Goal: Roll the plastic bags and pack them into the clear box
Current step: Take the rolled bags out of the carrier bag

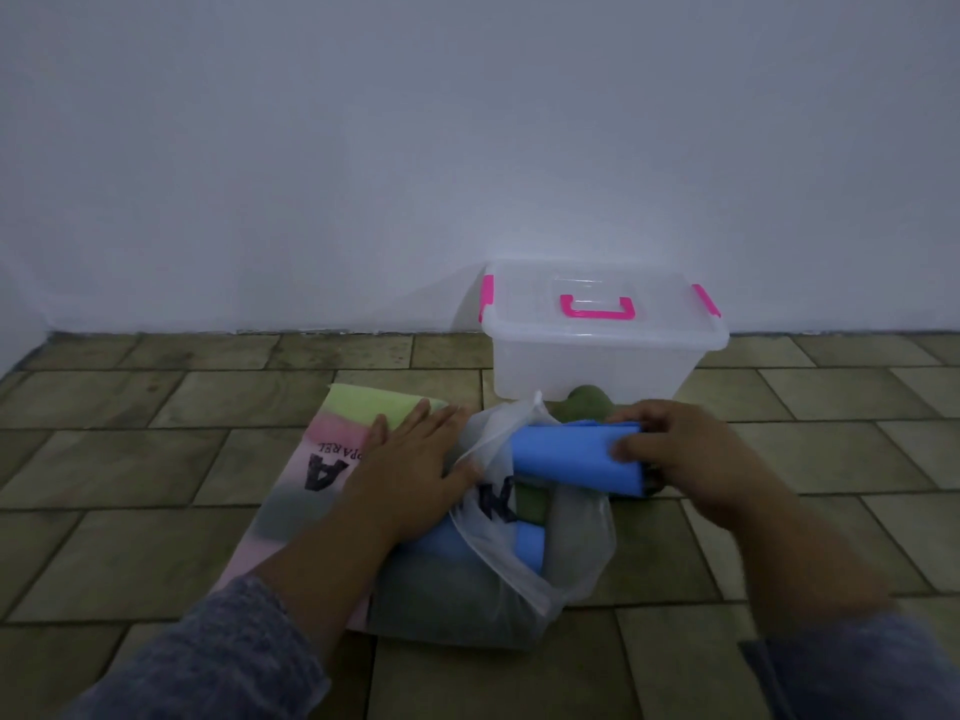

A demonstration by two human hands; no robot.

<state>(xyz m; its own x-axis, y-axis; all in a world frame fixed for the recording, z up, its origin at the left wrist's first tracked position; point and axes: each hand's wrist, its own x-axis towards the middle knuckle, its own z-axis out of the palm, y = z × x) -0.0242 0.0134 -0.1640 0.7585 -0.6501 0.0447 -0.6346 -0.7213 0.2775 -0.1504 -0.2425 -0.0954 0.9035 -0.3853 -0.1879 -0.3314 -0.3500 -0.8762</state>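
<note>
I see a pile of plastic bags on a tiled floor (pixel 156 459), in front of a white wall (pixel 363 148). The flat pink-and-green bag (pixel 332 439) at the left carries black print, upside down from here: a large "A" and smaller letters that read "PAREL"; the rest is covered. A translucent white bag (pixel 524 569) in the middle shows part of a dark letter, perhaps "M" or "N", which I cannot read fully. My left hand (pixel 415 459) lies flat and spread, palm down, pressing on the pink-and-green bag, its fingertips at the white bag's edge. My right hand (pixel 670 454) is curled around one end of a rolled blue bag (pixel 571 459), thumb and fingers pinching it closed. A second blue roll (pixel 530 545) sits lower in the pile, and something dark green (pixel 589 405) lies behind. The clear box (pixel 597 366) stands just beyond the pile against the wall, its lid on, with pink handle (pixel 597 308) and pink side clips.
</note>
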